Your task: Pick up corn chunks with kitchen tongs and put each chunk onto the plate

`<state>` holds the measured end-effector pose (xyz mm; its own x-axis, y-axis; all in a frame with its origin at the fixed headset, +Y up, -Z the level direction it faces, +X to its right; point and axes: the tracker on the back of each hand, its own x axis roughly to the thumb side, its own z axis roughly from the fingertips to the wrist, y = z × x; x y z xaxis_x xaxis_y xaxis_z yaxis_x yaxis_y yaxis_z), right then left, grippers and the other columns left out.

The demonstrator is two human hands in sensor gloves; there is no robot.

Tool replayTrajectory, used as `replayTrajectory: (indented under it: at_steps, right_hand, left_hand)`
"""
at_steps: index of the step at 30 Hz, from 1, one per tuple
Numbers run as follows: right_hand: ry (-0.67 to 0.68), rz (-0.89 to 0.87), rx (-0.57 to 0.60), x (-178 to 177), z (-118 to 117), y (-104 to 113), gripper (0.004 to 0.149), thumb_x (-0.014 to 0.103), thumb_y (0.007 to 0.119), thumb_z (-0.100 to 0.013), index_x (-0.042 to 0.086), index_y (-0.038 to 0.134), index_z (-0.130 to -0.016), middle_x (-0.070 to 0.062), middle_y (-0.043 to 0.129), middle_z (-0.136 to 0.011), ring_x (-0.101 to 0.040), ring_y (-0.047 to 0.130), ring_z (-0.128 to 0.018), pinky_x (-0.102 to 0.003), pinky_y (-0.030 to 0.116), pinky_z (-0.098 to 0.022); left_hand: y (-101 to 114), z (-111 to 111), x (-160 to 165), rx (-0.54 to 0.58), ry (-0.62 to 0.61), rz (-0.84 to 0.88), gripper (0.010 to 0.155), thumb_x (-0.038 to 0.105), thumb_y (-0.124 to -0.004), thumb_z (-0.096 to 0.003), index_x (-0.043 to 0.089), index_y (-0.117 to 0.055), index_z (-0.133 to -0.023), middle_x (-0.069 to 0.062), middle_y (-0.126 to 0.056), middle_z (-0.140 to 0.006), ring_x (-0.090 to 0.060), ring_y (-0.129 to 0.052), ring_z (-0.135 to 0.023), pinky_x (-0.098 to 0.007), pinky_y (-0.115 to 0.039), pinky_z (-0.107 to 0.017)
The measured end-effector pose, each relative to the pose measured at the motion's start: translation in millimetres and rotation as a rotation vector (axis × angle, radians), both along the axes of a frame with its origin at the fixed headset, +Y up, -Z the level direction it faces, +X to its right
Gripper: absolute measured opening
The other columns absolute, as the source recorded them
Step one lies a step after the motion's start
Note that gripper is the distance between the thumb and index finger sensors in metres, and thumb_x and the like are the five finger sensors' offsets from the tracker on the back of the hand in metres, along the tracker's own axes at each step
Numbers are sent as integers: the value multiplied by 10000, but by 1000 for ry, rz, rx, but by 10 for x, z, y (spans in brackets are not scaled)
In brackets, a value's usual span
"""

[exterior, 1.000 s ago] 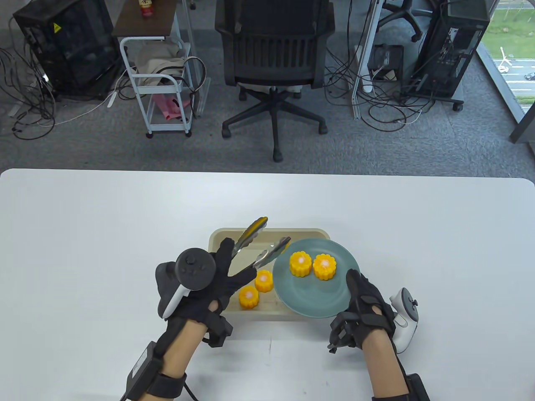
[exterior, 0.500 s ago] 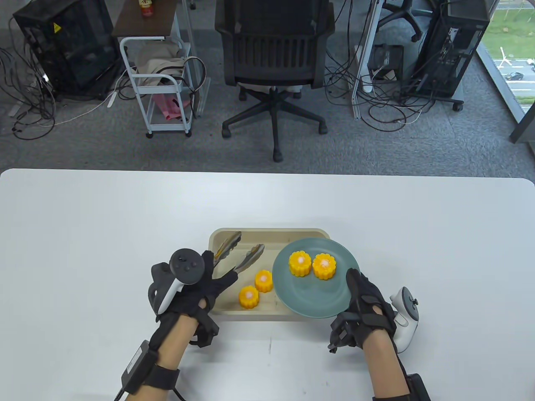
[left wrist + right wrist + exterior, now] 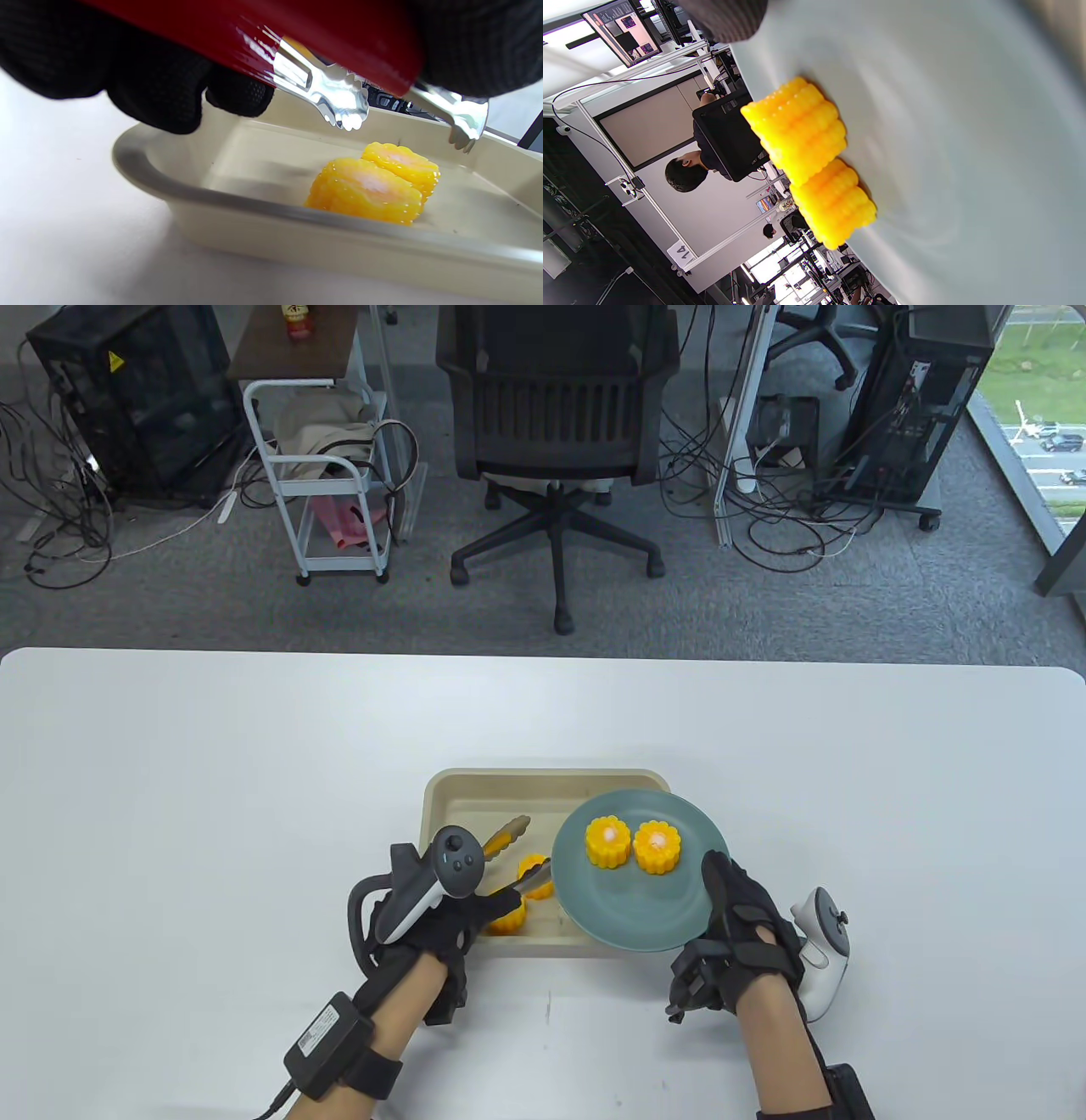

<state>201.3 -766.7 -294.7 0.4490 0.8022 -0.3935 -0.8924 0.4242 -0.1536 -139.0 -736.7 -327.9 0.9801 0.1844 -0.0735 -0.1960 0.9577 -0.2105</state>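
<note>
My left hand (image 3: 472, 909) grips red-handled metal tongs (image 3: 516, 858). Their tips (image 3: 344, 111) stand apart just above two yellow corn chunks (image 3: 365, 195) in the beige tray (image 3: 509, 787). In the table view one of them (image 3: 532, 865) lies between the tips, and my hand half hides the other (image 3: 511, 920). The teal plate (image 3: 628, 909) overlaps the tray's right side and carries two corn chunks (image 3: 608, 841) (image 3: 657, 847), also seen as corn chunks (image 3: 797, 127) in the right wrist view. My right hand (image 3: 721, 925) holds the plate's near right rim, thumb on top.
The tray and plate sit near the front middle of the white table (image 3: 212, 780). Beyond the far edge stand an office chair (image 3: 556, 415), a white cart (image 3: 327, 466) and computer towers (image 3: 916, 398) with cables on the floor.
My left hand moved right and towards me, bringing the tongs down from the tray's far part to the two chunks in the tray. The right hand and plate stayed still.
</note>
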Motion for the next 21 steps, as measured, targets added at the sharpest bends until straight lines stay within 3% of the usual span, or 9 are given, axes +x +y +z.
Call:
replayTrajectory:
  at_steps: [8,21]
  right_hand:
    - [2,3,-2,-2,-2,1,555,370,637,-531,113,540,-1014,-230,821,-928,-415,982,-726,-450,947,-461]
    - [8,2,-5,-10,-2,-2,556,370,636,-531,113,540,-1014,-230,819,-929,-416,982,-727,-450,947,-462]
  left_hand:
    - [-46,-24,119,-14,-14,-72,824,726,-750,-356,338,-668,-1077,-132,-917,-854,-378,-1017,-438,-550,-859,-326]
    - [-11,-63,120,89,14,-114,712,704,-754,-353,415,-781,-1003,-68,-1015,-761,-318,-1080,-334,-510,-903,-272]
